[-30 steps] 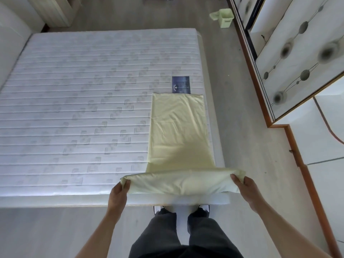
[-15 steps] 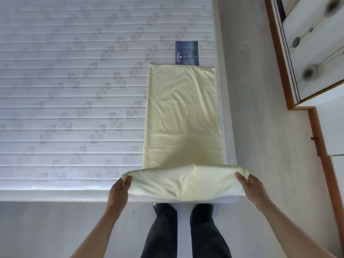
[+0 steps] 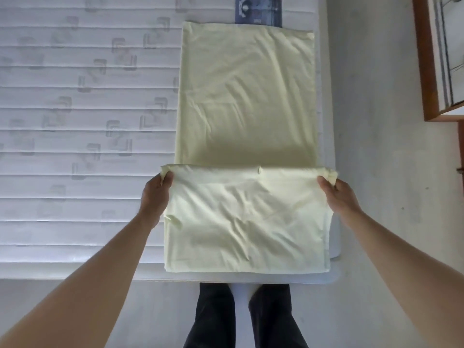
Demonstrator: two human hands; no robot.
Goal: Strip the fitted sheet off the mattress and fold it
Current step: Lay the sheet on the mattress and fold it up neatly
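Judging from the bare mattress [image 3: 75, 121], the stripping is done and only folding is left. The sheet [image 3: 247, 96] lies as a narrow folded strip ahead of the fingers, along the mattress's right edge. Its near end is doubled over, a corner being pinched by the left hand [image 3: 155, 194] and by the right hand [image 3: 337, 197]. One or two more folds are probably needed.

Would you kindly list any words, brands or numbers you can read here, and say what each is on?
Dark blue label on the mattress, partly under the far edge of the yellow sheet: pale emblem and small print, too blurred to read.
Repeated angular quilted motifs on the mattress: pattern, not letters.
Nothing else bears text.
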